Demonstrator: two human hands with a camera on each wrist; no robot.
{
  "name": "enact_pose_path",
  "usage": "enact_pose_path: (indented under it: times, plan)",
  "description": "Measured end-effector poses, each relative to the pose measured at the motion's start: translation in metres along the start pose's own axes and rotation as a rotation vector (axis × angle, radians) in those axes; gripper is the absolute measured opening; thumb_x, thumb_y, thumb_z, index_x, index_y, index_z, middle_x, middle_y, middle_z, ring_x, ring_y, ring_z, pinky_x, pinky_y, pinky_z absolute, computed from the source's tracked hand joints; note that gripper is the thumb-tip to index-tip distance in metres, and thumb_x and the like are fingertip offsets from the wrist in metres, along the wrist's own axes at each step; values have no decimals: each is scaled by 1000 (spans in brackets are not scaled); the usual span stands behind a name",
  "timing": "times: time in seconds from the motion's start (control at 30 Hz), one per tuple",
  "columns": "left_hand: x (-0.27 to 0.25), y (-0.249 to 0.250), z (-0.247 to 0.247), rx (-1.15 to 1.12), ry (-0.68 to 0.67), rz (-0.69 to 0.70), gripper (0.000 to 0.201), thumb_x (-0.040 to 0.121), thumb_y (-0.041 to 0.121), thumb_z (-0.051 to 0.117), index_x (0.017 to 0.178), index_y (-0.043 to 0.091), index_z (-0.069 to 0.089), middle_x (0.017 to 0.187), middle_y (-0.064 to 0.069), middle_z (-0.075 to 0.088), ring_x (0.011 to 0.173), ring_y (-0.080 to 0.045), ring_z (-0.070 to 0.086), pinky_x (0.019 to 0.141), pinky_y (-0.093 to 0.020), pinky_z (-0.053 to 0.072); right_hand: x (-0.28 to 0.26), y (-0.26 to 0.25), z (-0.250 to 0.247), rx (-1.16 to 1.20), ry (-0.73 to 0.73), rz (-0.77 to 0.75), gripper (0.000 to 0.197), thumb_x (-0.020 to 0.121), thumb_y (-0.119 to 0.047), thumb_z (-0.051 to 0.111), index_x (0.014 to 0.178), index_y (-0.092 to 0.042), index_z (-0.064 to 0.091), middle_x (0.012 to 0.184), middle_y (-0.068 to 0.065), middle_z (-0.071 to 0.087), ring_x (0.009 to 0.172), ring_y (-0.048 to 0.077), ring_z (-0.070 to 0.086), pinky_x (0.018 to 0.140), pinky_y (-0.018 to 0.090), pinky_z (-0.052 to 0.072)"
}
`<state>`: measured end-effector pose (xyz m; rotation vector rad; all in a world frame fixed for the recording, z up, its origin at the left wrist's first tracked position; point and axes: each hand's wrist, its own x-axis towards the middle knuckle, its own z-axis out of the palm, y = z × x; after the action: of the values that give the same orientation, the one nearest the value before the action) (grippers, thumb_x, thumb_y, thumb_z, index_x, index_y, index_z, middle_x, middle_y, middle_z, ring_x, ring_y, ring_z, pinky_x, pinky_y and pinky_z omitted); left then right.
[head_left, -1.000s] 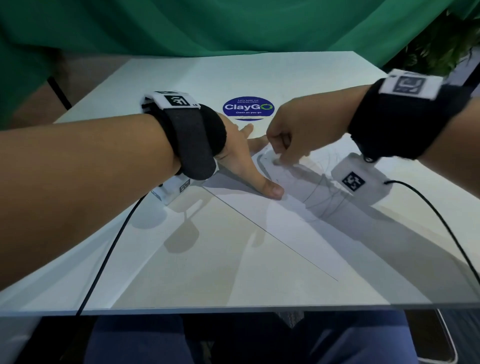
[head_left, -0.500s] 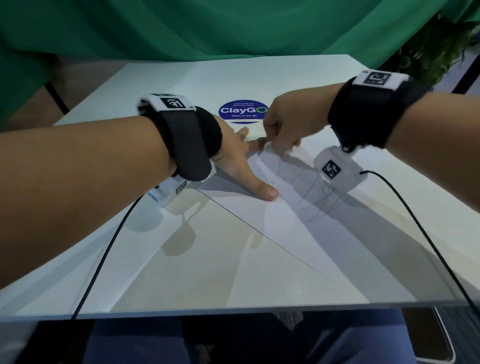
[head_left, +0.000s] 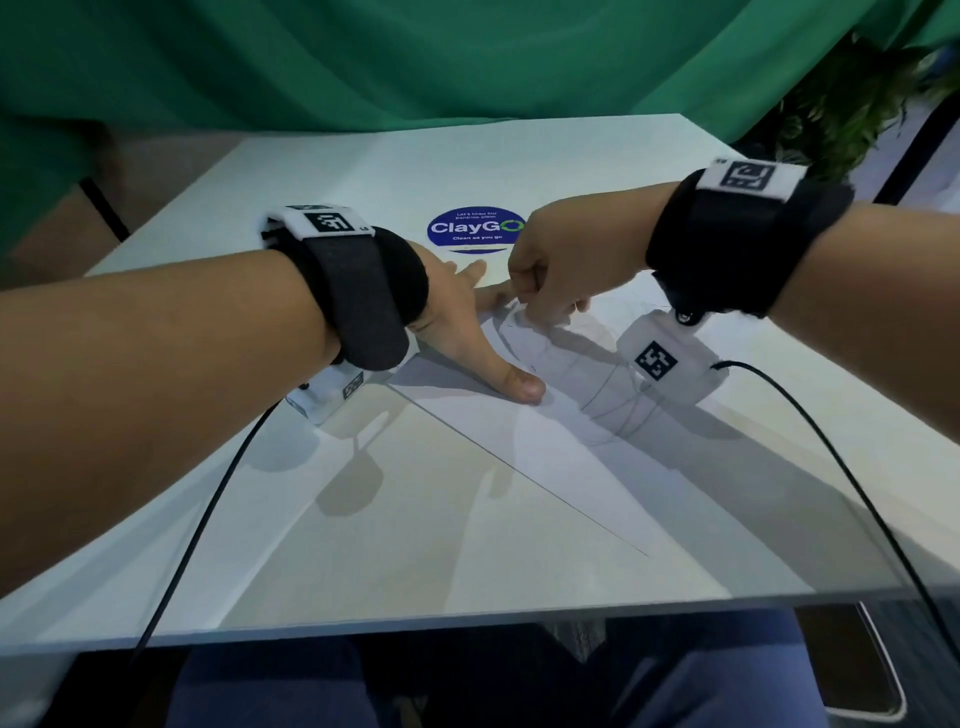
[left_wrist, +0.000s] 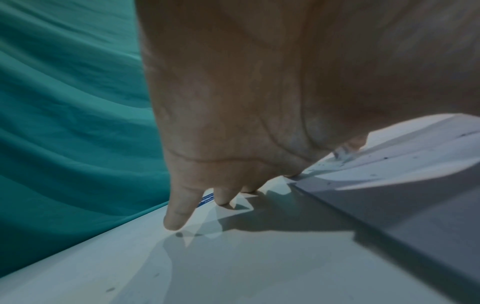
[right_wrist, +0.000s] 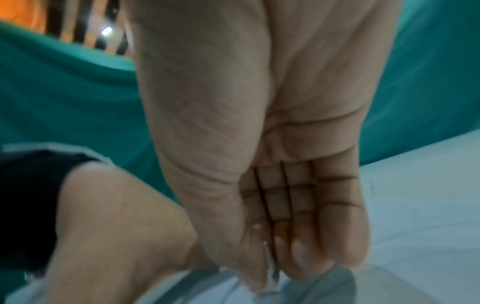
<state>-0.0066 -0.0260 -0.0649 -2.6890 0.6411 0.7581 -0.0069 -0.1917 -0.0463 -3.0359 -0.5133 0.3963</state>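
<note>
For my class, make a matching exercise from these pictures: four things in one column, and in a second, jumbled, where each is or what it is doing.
1 left hand
2 right hand
3 ClayGo sticker
4 green cloth

A pinches the far corner of the sheet
B hangs behind the table
C lies flat, thumb on the sheet
D stuck on the table beyond the hands

Pairs: 1-C, 2-A, 3-D, 4-B

Round blue sticker (head_left: 475, 230) on the white table (head_left: 363, 171) reads "ClayGO", with "Clean as you go" beneath. The small line above is too blurred to read. A black-and-white code square sits on the left wristband (head_left: 332, 223) and the right wristband (head_left: 748, 176).
</note>
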Motion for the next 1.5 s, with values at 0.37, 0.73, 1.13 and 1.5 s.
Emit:
enact_pose_path:
  times: [0.37,0.73,1.13,1.5]
  plan:
    - [-20,-2,-1,-13,103,51,161,34,112,48,164,39,-13,175,12,-7,161,-17,6,128,-50,13,-33,45,7,-72,109,141,18,80,-41,75,78,-27,65,92,-3,75,86,25,68,79,44,60]
    - [-33,49,35,68,114,77,118,75,101,9,163,28,-22,170,11,-28,158,-13,-21,126,-54,-9,-37,50,13,-32,145,51,22,85,-46,76,78,-29,64,90,-19,66,101,23,67,92,47,56]
    - [-66,43,50,87,80,223,106,83,93,0,161,27,-26,168,10,-31,155,-8,-27,126,-50,-13,-36,48,12,-44,129,33,20,85,-40,79,79,-28,64,92,-12,69,99,25,68,91,46,57]
    - [-82,45,55,155,61,222,110,79,94,-3,161,24,-27,168,7,-33,154,-11,-29,126,-49,-16,-36,48,11,-65,123,23,22,85,-41,78,75,-29,63,92,-8,72,97,25,69,91,49,57]
